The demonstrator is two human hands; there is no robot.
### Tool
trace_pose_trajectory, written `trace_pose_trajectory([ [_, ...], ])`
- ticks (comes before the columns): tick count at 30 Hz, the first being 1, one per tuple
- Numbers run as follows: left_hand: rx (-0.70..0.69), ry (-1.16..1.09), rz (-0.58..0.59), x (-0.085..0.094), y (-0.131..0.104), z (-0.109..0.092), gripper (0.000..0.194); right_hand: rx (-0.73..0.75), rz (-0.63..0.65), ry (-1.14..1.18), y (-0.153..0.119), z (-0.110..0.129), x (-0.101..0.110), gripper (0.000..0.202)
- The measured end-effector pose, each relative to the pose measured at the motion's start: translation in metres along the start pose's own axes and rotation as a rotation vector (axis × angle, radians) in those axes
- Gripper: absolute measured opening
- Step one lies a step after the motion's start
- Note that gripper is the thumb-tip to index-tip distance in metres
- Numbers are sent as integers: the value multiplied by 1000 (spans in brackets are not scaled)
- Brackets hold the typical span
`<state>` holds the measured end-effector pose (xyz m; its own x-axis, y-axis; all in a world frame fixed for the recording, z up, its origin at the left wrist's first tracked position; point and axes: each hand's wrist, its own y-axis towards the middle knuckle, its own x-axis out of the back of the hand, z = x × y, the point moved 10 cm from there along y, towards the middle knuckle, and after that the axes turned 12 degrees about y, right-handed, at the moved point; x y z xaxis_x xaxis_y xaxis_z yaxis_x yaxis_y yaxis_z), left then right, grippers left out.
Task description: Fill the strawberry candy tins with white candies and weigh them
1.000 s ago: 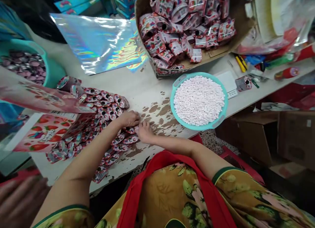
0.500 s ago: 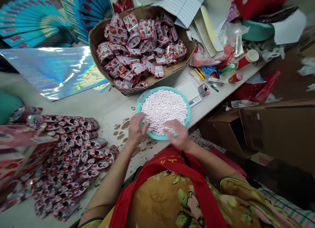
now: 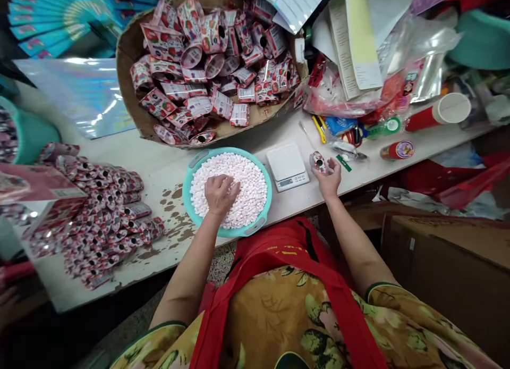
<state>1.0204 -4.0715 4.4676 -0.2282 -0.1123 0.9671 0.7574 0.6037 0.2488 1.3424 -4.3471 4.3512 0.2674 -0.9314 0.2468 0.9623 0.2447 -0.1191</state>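
My left hand (image 3: 221,195) is in a turquoise basin (image 3: 186,191) full of small white tablets (image 3: 251,177). Its fingers are curled down into the tablets, and the fingertips are partly hidden. On the right, my right hand (image 3: 330,178) grips a small red-and-white printed packet (image 3: 319,160) with a dark round opening facing up. Between the basin and that hand lies a white digital scale (image 3: 285,161) with nothing on its plate.
Behind the basin stands a cardboard box (image 3: 127,87) of strawberry-printed packets. Many similar packets (image 3: 107,209) are stacked at the left. A yellow cutter (image 3: 319,128), a green tape roll (image 3: 392,125) and a red-and-white tube (image 3: 438,114) lie to the right.
My right hand has left the basin and moved right to the packet beyond the scale, taking hold of it. My left hand has moved from the basin's rim into the tablets. The view has shifted.
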Motion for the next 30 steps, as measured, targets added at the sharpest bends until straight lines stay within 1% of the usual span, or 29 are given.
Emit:
trace_pose_trajectory([
  [2, 52, 18, -16, -4, 3, 2, 20, -29, 21, 63, 8, -7, -12, 64],
  [3, 77, 18, -19, -5, 5, 3, 19, -48, 12, 85, 11, -10, -14, 58],
  [5, 141, -9, -12, -8, 7, 8, 18, -82, -34, 107, 14, -11, -9, 54],
  [6, 184, -46, -11, -8, 8, 12, 17, -83, -51, 113, 15, -8, -3, 54],
  [7, 236, -98, -19, -7, 8, 16, 17, -67, -52, 116, 13, 1, 2, 56],
  [9, 376, -244, -68, 0, 8, 25, 16, 10, 0, 133, 4, 30, 9, 60],
  [11, 558, -439, -141, 7, 4, 35, 17, 84, 135, 168, -17, 68, 3, 63],
  [12, 655, -562, -168, 9, 1, 39, 20, 90, 228, 188, -32, 86, -6, 62],
  [14, 843, -873, -180, 4, -7, 43, 27, 49, 416, 226, -70, 118, -34, 57],
  [16, 990, -1229, -136, -2, -11, 36, 30, 9, 563, 239, -110, 143, -68, 52],
  [17, 1036, -1392, -109, -2, -11, 30, 30, 10, 618, 230, -128, 153, -85, 51],
  [18, 1058, -1529, -87, 2, -10, 23, 30, 27, 664, 210, -145, 163, -102, 50],
  [20, 1041, -1714, -67, 17, -6, 11, 33, 91, 742, 143, -172, 177, -135, 46],
  [23, 948, -1823, -95, 43, 1, -4, 39, 173, 822, 33, -199, 187, -171, 39],
  [25, 895, -1824, -145, 54, 2, -10, 42, 174, 832, -54, -207, 188, -184, 37],
  [26, 882, -1810, -168, 57, 1, -11, 42, 167, 828, -97, -209, 188, -188, 36],
  [28, 901, -1759, -216, 56, -1, -8, 44, 164, 816, -159, -210, 190, -191, 36],
  [30, 941, -1712, -241, 51, -3, -3, 45, 177, 808, -191, -209, 194, -193, 37],
])
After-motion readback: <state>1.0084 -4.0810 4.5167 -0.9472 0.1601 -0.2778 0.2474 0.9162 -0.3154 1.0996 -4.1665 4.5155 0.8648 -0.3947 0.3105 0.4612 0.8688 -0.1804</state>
